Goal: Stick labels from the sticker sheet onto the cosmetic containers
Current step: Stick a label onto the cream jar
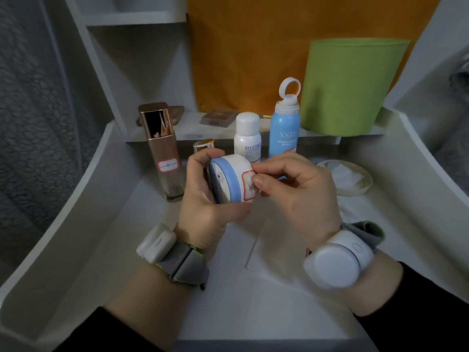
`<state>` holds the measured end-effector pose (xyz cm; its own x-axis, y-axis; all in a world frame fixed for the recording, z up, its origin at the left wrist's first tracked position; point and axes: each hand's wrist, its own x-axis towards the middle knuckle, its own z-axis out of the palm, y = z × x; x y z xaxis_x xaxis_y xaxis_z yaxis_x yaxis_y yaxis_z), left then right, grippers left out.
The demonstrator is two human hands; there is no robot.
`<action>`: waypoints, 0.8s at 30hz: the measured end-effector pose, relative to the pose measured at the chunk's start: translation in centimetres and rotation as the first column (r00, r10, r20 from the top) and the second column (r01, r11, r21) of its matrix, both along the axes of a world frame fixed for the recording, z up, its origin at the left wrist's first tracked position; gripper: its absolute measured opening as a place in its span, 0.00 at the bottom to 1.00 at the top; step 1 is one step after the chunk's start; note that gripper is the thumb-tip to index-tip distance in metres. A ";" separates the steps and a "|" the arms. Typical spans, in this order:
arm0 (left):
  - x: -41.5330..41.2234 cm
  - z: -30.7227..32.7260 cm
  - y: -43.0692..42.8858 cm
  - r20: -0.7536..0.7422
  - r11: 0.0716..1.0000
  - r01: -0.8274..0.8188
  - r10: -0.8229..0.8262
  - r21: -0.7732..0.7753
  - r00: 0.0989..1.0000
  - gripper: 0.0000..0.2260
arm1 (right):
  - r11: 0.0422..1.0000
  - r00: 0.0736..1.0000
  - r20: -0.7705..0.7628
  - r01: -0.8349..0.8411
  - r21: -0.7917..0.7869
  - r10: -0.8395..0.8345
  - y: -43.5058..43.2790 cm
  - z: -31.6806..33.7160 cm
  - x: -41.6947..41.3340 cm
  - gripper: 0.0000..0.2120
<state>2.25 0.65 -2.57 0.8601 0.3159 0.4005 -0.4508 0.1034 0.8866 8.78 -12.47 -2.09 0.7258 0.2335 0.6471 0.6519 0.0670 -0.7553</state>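
My left hand [203,196] grips a round white jar with a blue band [229,177], tipped on its side above the table. A red-bordered label [248,185] lies on the jar's white side. My right hand [291,189] has its fingers curled, with thumb and fingertips touching the label's right edge. A tall rose-gold bottle [165,151] stands at the left and carries a red-bordered label [167,165]. A white sheet [271,250] lies flat on the table under my hands; whether it is the sticker sheet I cannot tell.
Behind my hands stand a small white bottle [247,138], a blue spray can [284,130] with its cap open, and a small gold-capped item [203,146]. A green fabric bin [352,85] sits at the back right. A dish of cotton pads [347,176] lies at the right.
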 end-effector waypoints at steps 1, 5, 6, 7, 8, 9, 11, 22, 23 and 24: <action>0.0 -0.1 0.1 0.002 1.000 -0.008 0.008 0.010 1.000 0.36 | 1.000 1.000 -0.002 -0.001 -0.001 0.001 0.0 0.0 0.0 0.06; 0.1 -0.1 0.1 -0.002 0.999 -0.033 0.033 0.036 0.999 0.35 | 1.000 1.000 -0.006 0.004 -0.017 -0.004 0.0 0.0 0.2 0.04; 0.1 -0.1 0.0 -0.005 0.998 -0.037 0.037 0.041 0.999 0.35 | 1.000 1.000 -0.005 0.010 -0.027 -0.010 0.0 0.0 0.2 0.04; 0.1 -0.1 0.0 -0.007 0.998 -0.040 0.040 0.041 0.999 0.35 | 0.999 1.000 -0.008 0.015 -0.031 -0.015 0.1 0.0 0.2 0.04; 0.1 -0.1 0.1 -0.008 0.998 -0.041 0.041 0.040 0.999 0.36 | 0.999 1.000 -0.015 0.021 -0.030 -0.021 0.1 0.0 0.2 0.04; 0.1 -0.1 0.1 -0.007 0.999 -0.040 0.041 0.036 0.999 0.37 | 0.999 0.999 -0.019 0.026 -0.031 -0.027 0.1 0.0 0.2 0.04; 0.1 -0.1 0.1 -0.009 0.999 -0.042 0.042 0.034 0.999 0.37 | 0.998 0.999 -0.013 0.038 -0.046 -0.039 0.2 -0.1 0.2 0.04; 0.1 0.0 0.0 -0.064 0.997 -0.072 0.074 0.023 0.995 0.35 | 0.996 0.996 0.059 0.073 -0.053 -0.070 0.3 -0.1 0.3 0.05; 0.1 0.0 -0.1 -0.069 0.996 -0.081 0.082 0.022 0.994 0.35 | 0.997 0.996 0.054 0.067 -0.044 -0.065 0.3 -0.1 0.4 0.05; 0.1 0.0 -0.1 -0.077 0.996 -0.089 0.091 0.026 0.993 0.34 | 0.998 0.997 0.048 0.058 -0.034 -0.056 0.3 -0.1 0.4 0.05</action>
<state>2.37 0.51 -2.53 0.8576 0.3848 0.3413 -0.3868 0.0450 0.9211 9.23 -12.16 -2.21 0.7075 0.2160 0.6729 0.6888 0.0026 -0.7249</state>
